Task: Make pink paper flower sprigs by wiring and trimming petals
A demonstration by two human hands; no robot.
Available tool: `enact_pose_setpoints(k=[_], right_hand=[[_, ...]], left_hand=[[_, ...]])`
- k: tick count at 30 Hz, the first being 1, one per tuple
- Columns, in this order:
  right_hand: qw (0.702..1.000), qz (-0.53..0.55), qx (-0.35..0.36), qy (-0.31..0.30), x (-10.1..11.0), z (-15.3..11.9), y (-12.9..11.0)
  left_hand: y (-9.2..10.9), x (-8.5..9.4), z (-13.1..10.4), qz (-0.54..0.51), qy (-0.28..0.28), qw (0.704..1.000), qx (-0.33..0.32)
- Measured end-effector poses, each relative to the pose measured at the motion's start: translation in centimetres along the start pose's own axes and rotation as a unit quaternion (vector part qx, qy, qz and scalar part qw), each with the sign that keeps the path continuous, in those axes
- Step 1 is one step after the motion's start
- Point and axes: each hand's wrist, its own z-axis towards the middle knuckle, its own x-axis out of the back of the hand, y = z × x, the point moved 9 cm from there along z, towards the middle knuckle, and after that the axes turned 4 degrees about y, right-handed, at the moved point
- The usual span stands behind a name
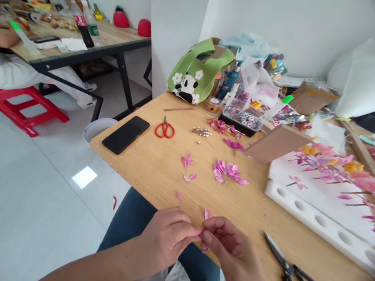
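Note:
Near the table's front edge, my left hand (171, 230) and my right hand (232, 245) meet fingertip to fingertip. Both are closed in a pinch around a small pink artificial petal (207, 214), part of which sticks up above the fingers. A bit of darker pink shows between the fingertips, the rest being hidden. Just beyond lie a loose petal (179, 195), a small petal cluster (187, 160) and a larger pile of pink petals (229, 171). Black-handled scissors (289, 269) lie to the right of my right hand.
Red-handled scissors (164, 129) and a black phone (126, 134) lie on the left. Behind are pearl-tipped stems (201, 131), a bead box (241, 117) and a green panda bag (194, 72). A white foam block (320, 220) holds flower stems. Another person (1, 33) sits at the far table.

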Motion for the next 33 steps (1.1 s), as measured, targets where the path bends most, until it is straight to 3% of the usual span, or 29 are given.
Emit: enact_pose_setpoints(k=[13, 17, 20, 27, 33], right_hand=[[0.999, -0.008, 0.012, 0.041, 0.4, 0.0, 0.0], [0.999, -0.005, 0.014, 0.04, 0.8, -0.1, 0.0], [0.997, -0.061, 0.042, 0.029, 1.0, -0.1, -0.2], [0.95, -0.256, 0.179, 0.021, 0.1, -0.6, -2.5], [0.911, -0.343, 0.228, -0.001, -0.6, -1.3, -3.3]], left_hand=[[1.0, -0.6, -0.5, 0.088, -0.02, 0.994, -0.069], [0.2, -0.3, -0.2, 0.057, -0.013, 0.998, -0.036], [-0.5, 0.0, 0.0, 0.029, -0.012, 1.0, 0.002], [-0.5, -0.1, 0.2, 0.038, -0.019, 0.999, 0.021], [-0.1, -0.1, -0.1, 0.048, -0.021, 0.999, 0.014]])
